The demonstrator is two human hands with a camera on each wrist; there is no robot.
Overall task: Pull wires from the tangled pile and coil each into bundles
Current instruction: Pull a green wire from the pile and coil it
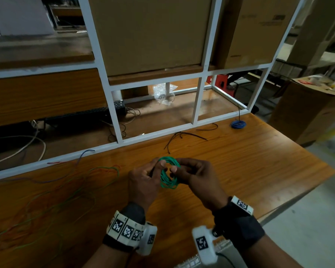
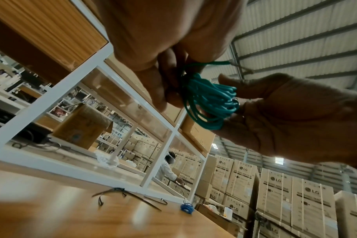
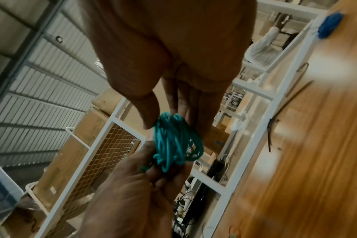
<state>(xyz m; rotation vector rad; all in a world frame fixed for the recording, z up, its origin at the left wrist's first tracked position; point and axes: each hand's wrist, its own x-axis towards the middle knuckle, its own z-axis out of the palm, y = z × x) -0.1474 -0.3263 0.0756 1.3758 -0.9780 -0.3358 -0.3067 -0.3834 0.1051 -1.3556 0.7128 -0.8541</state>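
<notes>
A green wire coil (image 1: 168,176) hangs in the air above the wooden table (image 1: 240,171), held between both hands. My left hand (image 1: 158,168) pinches the coil's left side with thumb and fingers. From the right, my right hand (image 1: 174,170) grips the other side, thumb on top. In the left wrist view the coil (image 2: 210,103) sits against the right hand's fingers (image 2: 255,90), and a short loose end (image 2: 220,63) sticks out. The right wrist view has the coil (image 3: 173,141) between both hands. A loose tangle of thin coloured wires (image 1: 70,190) lies on the table at left.
A finished blue coil (image 1: 238,124) lies at the table's far right by the white shelf frame (image 1: 112,105). Black cable ties (image 1: 182,136) lie behind the hands. Cardboard boxes (image 1: 149,33) stand on the shelf. The table's right edge (image 1: 298,194) drops to the floor.
</notes>
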